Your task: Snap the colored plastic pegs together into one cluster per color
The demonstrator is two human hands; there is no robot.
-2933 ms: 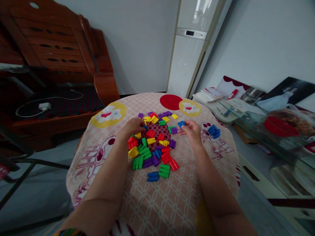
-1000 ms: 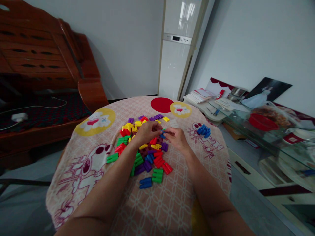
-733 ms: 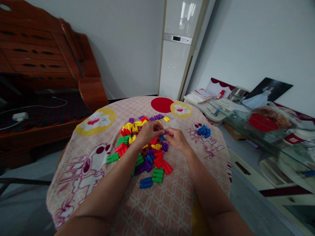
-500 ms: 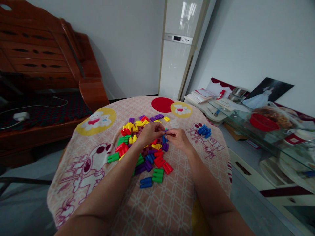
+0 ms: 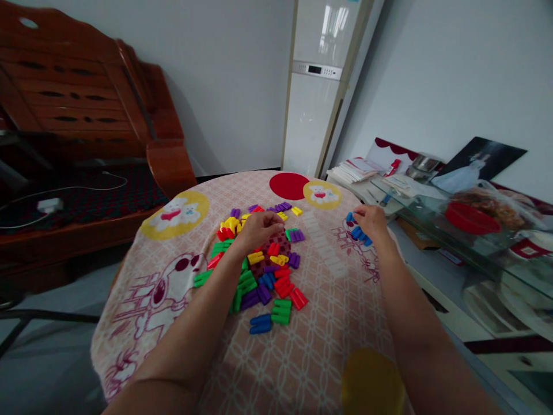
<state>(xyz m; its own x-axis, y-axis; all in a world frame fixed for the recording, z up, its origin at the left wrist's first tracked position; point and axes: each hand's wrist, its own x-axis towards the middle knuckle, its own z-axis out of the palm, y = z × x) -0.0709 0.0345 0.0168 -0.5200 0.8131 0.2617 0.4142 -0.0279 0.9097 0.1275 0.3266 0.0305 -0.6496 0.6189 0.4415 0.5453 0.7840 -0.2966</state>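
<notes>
My left hand [image 5: 261,229] hovers over a pile of plastic building blocks, its fingers loosely bent and slightly apart, with nothing visible in them. Near the right side of the table, my right hand [image 5: 372,221] pinches a small blue building block [image 5: 349,217]. Just below it lies a cluster of blue blocks [image 5: 361,236]. A green block joined to a purple block [image 5: 296,234] lies right of my left hand. Red blocks [image 5: 283,283], yellow blocks [image 5: 256,257] and green blocks [image 5: 246,282] lie closer to me. My left forearm hides part of the pile.
A patterned cloth [image 5: 319,328] covers the round table. To the right stands a glass-topped cabinet with a red bowl [image 5: 472,217] and papers [image 5: 355,169]. A wooden bench [image 5: 166,155] is at the left, and a tall white appliance [image 5: 313,109] stands behind.
My hands have parted. The right hand has moved right to the blue cluster with a blue block, while the left stays over the pile. The joined green and purple blocks now show on the cloth.
</notes>
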